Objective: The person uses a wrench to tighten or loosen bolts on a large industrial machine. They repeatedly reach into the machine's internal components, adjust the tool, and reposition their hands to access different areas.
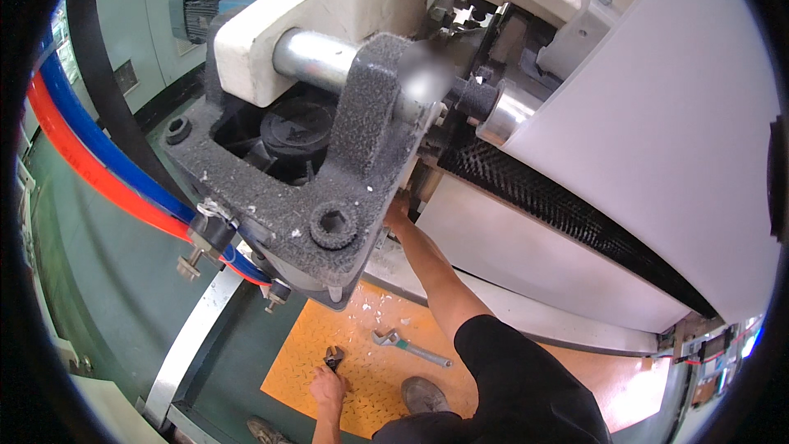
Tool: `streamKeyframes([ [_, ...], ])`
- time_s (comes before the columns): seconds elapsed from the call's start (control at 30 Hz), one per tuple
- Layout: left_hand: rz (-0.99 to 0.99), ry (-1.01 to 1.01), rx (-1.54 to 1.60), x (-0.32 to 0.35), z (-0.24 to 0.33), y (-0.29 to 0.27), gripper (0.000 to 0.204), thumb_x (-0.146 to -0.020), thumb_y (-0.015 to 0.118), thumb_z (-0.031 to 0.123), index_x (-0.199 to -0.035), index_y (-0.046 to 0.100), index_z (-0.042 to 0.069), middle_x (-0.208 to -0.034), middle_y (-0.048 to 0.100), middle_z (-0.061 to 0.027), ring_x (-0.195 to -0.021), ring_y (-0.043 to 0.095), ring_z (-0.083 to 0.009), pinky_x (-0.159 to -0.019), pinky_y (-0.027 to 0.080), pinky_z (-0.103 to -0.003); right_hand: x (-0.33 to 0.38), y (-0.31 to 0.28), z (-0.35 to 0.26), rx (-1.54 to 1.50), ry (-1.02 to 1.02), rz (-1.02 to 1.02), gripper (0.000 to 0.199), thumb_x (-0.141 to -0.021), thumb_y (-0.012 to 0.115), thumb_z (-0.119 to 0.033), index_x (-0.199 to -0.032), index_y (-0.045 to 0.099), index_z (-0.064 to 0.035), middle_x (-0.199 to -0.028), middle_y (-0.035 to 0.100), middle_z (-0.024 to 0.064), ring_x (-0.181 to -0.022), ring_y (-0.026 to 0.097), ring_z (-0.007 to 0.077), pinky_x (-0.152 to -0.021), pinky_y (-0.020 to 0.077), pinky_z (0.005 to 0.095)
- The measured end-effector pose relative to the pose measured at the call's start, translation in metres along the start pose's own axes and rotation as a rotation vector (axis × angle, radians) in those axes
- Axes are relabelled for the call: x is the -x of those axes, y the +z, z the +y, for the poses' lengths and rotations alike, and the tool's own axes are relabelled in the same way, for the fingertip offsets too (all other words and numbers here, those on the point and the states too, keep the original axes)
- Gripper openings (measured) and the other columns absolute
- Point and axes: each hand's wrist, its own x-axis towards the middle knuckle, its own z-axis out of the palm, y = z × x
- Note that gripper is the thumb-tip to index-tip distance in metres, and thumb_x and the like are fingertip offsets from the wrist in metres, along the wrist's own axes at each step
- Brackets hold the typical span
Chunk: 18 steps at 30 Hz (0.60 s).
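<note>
Low in the view, my left hand (329,388) is closed round a small adjustable wrench with a dark head (334,356), held over the orange floor plate (296,362). My right arm stretches up and forward into the machine. Only part of my right hand (398,212) shows beside the grey cast bracket (329,189); its fingers are hidden behind the bracket's edge, so what they touch cannot be seen. A second, longer adjustable wrench (411,348) lies on the orange plate, between my two arms and near my shoe.
The dusty bracket carries a steel shaft (320,59) and large bolts. Red (86,168) and blue hoses (123,177) curve down on the left. Right of my arm are a black bristled strip (559,205) and a big white panel (657,140). White scraps litter the plate.
</note>
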Motion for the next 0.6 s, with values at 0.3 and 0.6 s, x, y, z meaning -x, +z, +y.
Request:
streamKeyframes([
  [0.3, -0.019, 0.002, 0.007, 0.001, 0.001, -0.009, 0.036, -0.079, 0.058, 0.03, -0.096, 0.052, -0.001, -0.099, 0.054, -0.0173, -0.075, 0.064, -0.0286, -0.059, 0.053, -0.038, -0.001, -0.002, 0.0, 0.032, -0.005, -0.013, 0.086, -0.047, 0.077, -0.054, -0.116, 0.058, -0.0067, -0.119, 0.056, 0.0117, -0.114, 0.05, 0.0271, -0.101, 0.0332, 0.0416],
  [0.6, 0.07, 0.033, 0.026, -0.001, -0.002, -0.001, 0.035, -0.076, 0.06, 0.031, -0.093, 0.053, 0.0, -0.093, 0.056, -0.0166, -0.073, 0.064, -0.0294, -0.059, 0.053, -0.038, -0.001, -0.01, 0.001, -0.009, 0.029, -0.089, 0.081, -0.048, 0.075, -0.05, -0.115, 0.058, -0.0071, -0.118, 0.055, 0.0131, -0.114, 0.049, 0.0275, -0.099, 0.0368, 0.0448],
])
